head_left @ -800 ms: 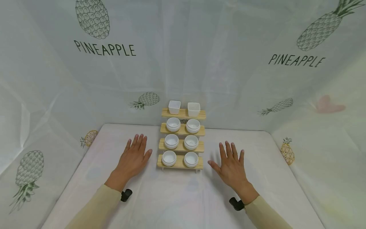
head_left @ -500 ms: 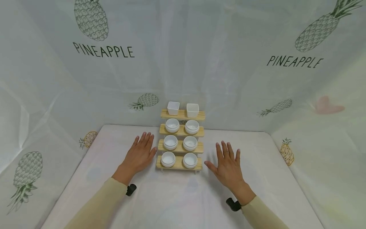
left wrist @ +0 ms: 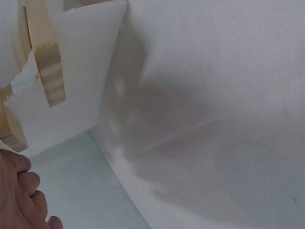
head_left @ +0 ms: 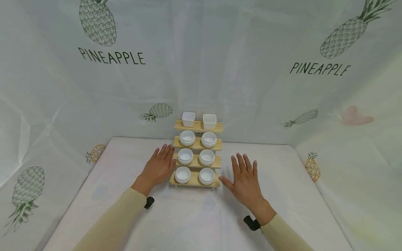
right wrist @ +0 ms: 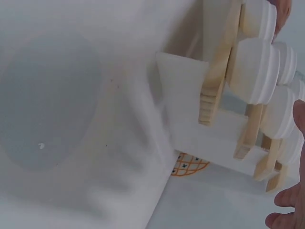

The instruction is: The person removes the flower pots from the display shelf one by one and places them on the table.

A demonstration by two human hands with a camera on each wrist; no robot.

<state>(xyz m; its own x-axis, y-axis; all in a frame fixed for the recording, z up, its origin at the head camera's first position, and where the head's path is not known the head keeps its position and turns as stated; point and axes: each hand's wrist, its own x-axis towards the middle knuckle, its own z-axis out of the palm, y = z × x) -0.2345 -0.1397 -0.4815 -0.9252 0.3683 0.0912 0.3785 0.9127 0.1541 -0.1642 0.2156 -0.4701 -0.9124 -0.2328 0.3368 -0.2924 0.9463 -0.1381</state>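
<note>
Left grip [head_left: 158, 168], right grip [head_left: 246, 184] straight-fingered, flanking tiered stand [head_left: 196, 161], left contact unclear, wrist views crop both

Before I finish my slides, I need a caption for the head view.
Left hand and right hand flank a four-tier wooden stand bearing eight white dishes.

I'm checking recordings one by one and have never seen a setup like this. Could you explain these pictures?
No machine here: just a person's bare left hand and right hand. The wide picture is from a head-worn camera looking forward and down; the two close ones are from wrist cameras. On the white-covered table is a four-tier stand with pale wooden shelves and white side panels. Two square white cups sit on top; six round white bowls sit below, two per shelf. The hands flank the stand, fingers extended, holding nothing; whether the left touches it, I cannot tell.
</note>
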